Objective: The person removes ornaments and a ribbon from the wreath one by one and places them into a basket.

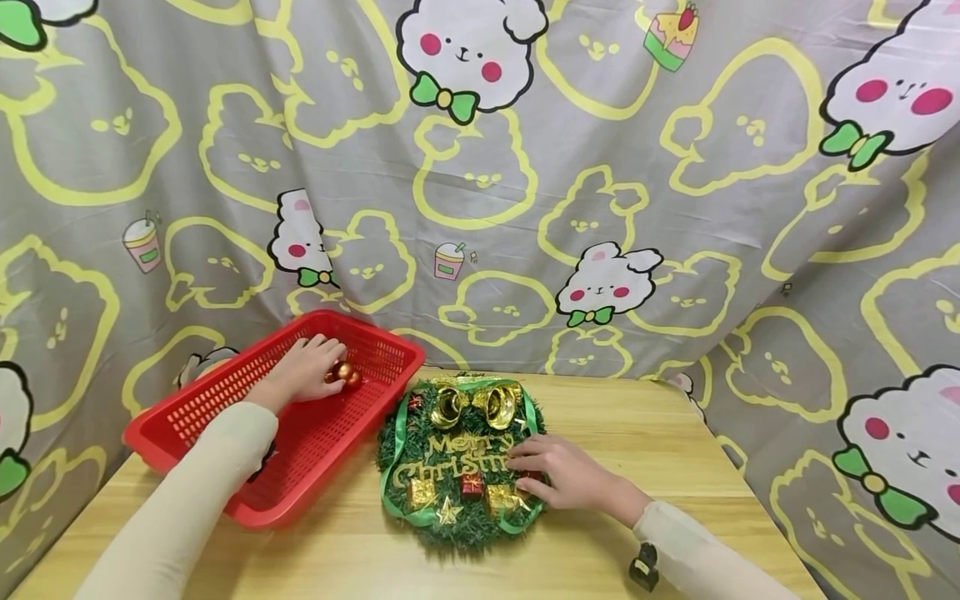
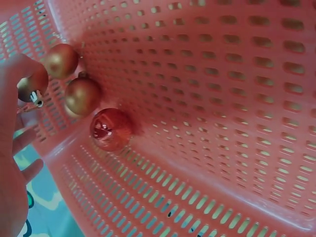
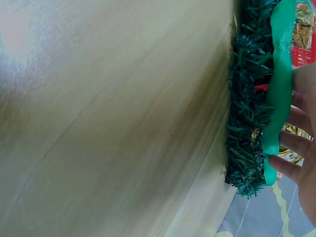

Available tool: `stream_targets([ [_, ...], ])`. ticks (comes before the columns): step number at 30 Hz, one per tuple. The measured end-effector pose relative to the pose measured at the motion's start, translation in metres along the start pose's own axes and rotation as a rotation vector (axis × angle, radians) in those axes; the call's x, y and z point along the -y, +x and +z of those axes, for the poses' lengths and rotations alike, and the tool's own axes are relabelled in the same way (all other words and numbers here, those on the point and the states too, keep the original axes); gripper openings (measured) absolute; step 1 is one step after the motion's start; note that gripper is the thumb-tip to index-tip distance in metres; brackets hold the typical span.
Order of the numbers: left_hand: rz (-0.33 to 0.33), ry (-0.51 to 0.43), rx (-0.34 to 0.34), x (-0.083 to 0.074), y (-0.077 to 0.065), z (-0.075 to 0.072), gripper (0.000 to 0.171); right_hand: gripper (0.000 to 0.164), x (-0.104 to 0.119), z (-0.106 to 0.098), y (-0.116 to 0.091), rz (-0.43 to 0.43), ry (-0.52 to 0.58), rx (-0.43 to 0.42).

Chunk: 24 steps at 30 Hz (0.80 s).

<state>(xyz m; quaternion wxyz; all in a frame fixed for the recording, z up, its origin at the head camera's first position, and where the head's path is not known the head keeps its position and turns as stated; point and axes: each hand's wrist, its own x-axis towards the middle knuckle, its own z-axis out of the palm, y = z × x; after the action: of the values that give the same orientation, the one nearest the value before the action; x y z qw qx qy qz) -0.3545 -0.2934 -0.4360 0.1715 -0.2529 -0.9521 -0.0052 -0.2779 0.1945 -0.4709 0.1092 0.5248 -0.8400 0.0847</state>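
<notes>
Inside the red plastic basket (image 1: pixel 262 500), my left hand (image 1: pixel 306 371) grips a gold bauble (image 2: pixel 35 85) whose silver cap shows below the curled finger in the left wrist view. Close to it lie two more gold baubles (image 2: pixel 83 96) and a shiny clear red bauble (image 2: pixel 111 130). My right hand (image 1: pixel 566 475) rests on the right edge of a green Christmas wreath (image 1: pixel 468 537), its fingers loosely spread over the green ribbon (image 3: pixel 281 74). The wreath lies on the table with gold "Merry Christmas" lettering (image 1: pixel 459 473), two gold bells (image 1: pixel 501 407), small gift boxes and a gold star (image 1: pixel 448 511).
The basket stands slanted on the left of the wooden table (image 1: pixel 622 558), close to the wreath's left side. A patterned cloth (image 1: pixel 480 250) hangs right behind the table and along its sides. A small black device (image 1: pixel 643 567) is strapped at my right wrist.
</notes>
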Motion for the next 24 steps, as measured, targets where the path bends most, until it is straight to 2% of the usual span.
stream_targets([
  [8, -0.003, -0.006, 0.055, 0.0009, -0.0055, 0.0065, 0.031, 0.031, -0.0017, 0.0016, 0.0006, -0.007, -0.011, -0.004],
  [14, -0.027, -0.014, 0.062, 0.0008, -0.0052, 0.0095, 0.033, 0.031, -0.0011, 0.0000, 0.0005, -0.006, -0.006, -0.005],
  [24, -0.053, 0.028, 0.119, 0.0013, -0.0091, 0.0103, 0.034, 0.031, -0.0003, 0.0001, 0.0002, -0.008, -0.007, -0.008],
])
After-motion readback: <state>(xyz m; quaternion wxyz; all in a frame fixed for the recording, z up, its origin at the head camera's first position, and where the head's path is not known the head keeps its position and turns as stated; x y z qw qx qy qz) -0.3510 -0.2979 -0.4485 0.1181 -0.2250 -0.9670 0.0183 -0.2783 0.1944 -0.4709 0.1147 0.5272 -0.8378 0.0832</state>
